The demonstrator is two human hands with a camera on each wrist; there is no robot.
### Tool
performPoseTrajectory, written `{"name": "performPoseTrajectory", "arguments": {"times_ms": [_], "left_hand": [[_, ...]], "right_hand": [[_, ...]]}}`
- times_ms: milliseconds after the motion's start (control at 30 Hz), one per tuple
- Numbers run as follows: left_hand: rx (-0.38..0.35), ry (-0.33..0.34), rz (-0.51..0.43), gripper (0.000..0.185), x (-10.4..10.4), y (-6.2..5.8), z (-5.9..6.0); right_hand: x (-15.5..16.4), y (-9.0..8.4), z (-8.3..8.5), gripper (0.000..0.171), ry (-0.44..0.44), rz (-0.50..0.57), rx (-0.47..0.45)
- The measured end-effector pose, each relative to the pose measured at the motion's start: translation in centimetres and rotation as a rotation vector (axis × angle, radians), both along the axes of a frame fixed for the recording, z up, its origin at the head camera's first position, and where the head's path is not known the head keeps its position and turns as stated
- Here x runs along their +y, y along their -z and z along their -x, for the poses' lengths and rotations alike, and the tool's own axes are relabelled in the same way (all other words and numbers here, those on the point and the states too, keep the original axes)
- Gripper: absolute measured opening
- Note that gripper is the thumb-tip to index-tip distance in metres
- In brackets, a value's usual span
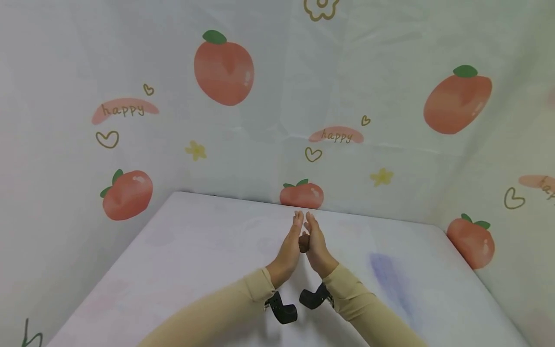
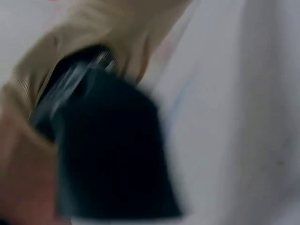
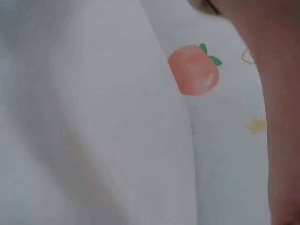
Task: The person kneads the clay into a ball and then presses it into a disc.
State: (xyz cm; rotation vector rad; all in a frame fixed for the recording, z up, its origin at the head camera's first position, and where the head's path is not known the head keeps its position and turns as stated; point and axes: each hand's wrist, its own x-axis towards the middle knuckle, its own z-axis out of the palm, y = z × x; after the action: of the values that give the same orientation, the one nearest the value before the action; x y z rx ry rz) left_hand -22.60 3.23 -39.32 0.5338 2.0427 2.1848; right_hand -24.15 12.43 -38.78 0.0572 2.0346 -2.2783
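The left hand [image 1: 289,248] and the right hand [image 1: 315,246] are standing palm to palm over the tabletop [image 1: 195,260], fingers straight and pointing toward 12 o'clock, their tips meeting. Between the palms a small brown lump [image 1: 304,242] is showing through the gap: both hands are pressing flat against it rather than curling round it, which looks like the way one rolls or squeezes something soft. What it is made of cannot be told; it is rounded, matte and dark, like clay or dough.

Both forearms are coming in from 6 o'clock in beige ribbed sleeves [image 1: 225,308], and a black strap [image 1: 282,308] is hanging under each wrist, carrying the wrist cameras. The left wrist view is showing only a blurred black block and a sleeve; the right wrist view is showing a blurred edge of skin, so neither is adding anything about the grip.

The tabletop is lying under a smooth pale cloth with faint lilac smudges, the strongest at 3 o'clock of the hands. Behind and to both sides a thin, creased backdrop [image 1: 269,96] is hanging, printed with peaches, little hearts, yellow flowers and the word "happy".
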Motion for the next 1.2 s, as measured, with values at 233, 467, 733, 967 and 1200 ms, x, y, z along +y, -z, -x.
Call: {"name": "performPoseTrajectory", "arguments": {"times_ms": [233,467,733,967,1200], "left_hand": [[-0.149,-0.139,-0.013,0.064,-0.4,0.9,2.4],[-0.117,-0.058,0.080,0.067,0.2,2.0,0.6],[0.022,-0.016,0.009,0.062,0.2,-0.2,-0.4],[-0.044,-0.105,0.039,0.062,-0.6,-0.3,1.6],[-0.075,-0.135,0.122,0.062,-0.9,1.8,1.6]], "right_hand": [[-1.1,-0.2,-2.0,0.066,-0.127,-0.026,-0.013],[0.2,-1.7,-0.5,0.066,-0.032,0.044,0.103],[0.3,-0.8,1.0,0.067,-0.008,0.038,0.039],[-1.3,-0.1,-1.2,0.067,-0.083,0.046,-0.043],[-1.1,-1.1,-1.4,0.069,-0.091,0.074,0.051]]}}
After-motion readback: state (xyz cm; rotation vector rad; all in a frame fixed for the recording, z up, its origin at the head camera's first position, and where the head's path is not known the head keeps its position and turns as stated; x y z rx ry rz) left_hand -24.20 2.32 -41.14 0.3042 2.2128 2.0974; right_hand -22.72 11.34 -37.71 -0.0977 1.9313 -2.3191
